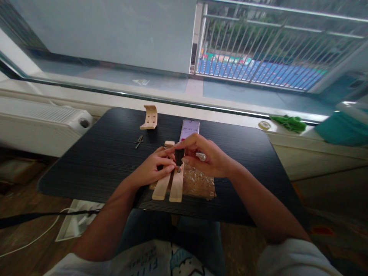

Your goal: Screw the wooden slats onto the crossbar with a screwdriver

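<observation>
Screwdriver set on pale wooden slats [169, 186]
Two slats lie side by side near the tabletop's [100, 153] front edge; right hand [207, 157] pinches the black screwdriver [179, 156] upright, left hand [153, 168] clasps the slats.

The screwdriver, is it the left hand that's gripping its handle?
No, the right hand grips the black handle of the screwdriver, while the left hand rests by its tip on the wooden slats.
</observation>
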Demonstrator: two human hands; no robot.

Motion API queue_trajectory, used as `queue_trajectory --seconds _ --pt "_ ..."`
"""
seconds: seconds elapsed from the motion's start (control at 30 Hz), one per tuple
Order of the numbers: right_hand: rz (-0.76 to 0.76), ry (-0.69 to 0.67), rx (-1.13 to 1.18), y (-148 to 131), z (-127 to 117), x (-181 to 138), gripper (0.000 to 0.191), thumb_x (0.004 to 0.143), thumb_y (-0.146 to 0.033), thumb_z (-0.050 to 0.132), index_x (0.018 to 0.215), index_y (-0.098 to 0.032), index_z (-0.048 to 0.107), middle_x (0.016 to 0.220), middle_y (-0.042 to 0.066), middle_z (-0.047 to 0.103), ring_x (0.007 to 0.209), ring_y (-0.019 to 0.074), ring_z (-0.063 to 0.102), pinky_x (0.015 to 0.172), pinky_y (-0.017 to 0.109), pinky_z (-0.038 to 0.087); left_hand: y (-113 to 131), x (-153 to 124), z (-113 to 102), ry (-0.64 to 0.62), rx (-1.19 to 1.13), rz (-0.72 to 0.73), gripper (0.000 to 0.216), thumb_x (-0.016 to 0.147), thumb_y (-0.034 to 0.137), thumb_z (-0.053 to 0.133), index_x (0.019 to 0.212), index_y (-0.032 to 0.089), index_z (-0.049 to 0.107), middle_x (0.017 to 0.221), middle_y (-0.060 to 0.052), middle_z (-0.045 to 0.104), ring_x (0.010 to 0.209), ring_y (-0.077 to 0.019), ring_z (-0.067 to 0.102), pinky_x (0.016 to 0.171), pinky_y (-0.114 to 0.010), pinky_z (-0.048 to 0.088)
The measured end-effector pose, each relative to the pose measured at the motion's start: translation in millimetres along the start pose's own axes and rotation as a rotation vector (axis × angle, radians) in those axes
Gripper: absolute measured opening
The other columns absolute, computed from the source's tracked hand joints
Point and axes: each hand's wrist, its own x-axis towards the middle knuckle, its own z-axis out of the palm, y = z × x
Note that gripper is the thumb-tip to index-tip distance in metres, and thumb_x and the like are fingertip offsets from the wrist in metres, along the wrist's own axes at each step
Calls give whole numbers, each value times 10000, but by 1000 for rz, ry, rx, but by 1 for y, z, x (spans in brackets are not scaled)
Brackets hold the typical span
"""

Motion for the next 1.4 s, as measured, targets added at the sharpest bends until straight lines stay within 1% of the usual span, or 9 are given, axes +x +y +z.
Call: queue_trajectory --seconds 0.07,0.17,0.27,0.37,0.63,0.8,1.03,1.23,1.4 --pt "-7 0 55 0 1 1 214 916 -125 502 1130 -125 498 754 -34 535 576 29 471 502 150 364 0 -1 0 12 5 -18 300 906 333 506 856 184 761 1042 -74 688 1021 -236 554 939 -372 444" --pt "-8 5 45 -1 0 2 214 903 -115 521 1116 -127 504 734 -48 516 556 23 440 502 149 361 1 -1 0 28 15 -24 306 902 344 510 858 181 764 1010 -78 681 1034 -239 548 922 -361 459" --pt "-2 0 -8 -2 -2 2 223 899 -119 534 1121 -134 532 742 -44 532 560 25 449 523 154 381 0 0 0 18 11 3 300 910 326 504 885 177 763 988 -70 679 1016 -230 559 927 -360 457" --pt "4 -2 -49 -3 -3 2 203 911 -165 542 1110 -143 575 754 -32 558 574 33 471 541 164 397 -1 0 0 11 5 12 289 916 311 503 890 178 758 986 -61 681 1009 -228 563 937 -366 454" --pt "-7 31 -83 -3 -4 2 220 884 -193 608 1092 -122 613 773 -26 597 554 21 432 522 153 368 0 -1 0 27 14 28 277 919 284 508 899 180 763 943 -59 655 971 -215 552 910 -350 456" --pt "-7 57 -140 -2 -4 2 231 882 -209 616 1100 -132 608 733 -44 564 548 24 426 523 156 369 2 0 0 40 12 18 279 922 302 507 915 201 767 974 -59 650 1019 -223 540 956 -369 441" --pt "-18 120 -194 1 -2 0 238 870 -275 645 1075 -157 613 664 -74 492 525 28 411 505 162 359 0 -1 0 35 4 13 272 917 297 513 922 189 763 1031 -80 664 1099 -252 538 981 -386 435" --pt "22 134 -214 4 -1 0 252 866 -322 645 1062 -167 608 693 -63 522 528 34 405 502 173 361 0 0 0 33 -19 4 271 913 318 519 929 200 762 1043 -80 676 1118 -258 528 1010 -411 421" --pt "20 152 -225 5 0 0 247 847 -309 671 1036 -165 606 687 -66 518 532 34 407 503 170 363 0 0 0 28 -14 14 261 911 288 516 930 199 760 1040 -78 678 1122 -253 529 1016 -412 418"
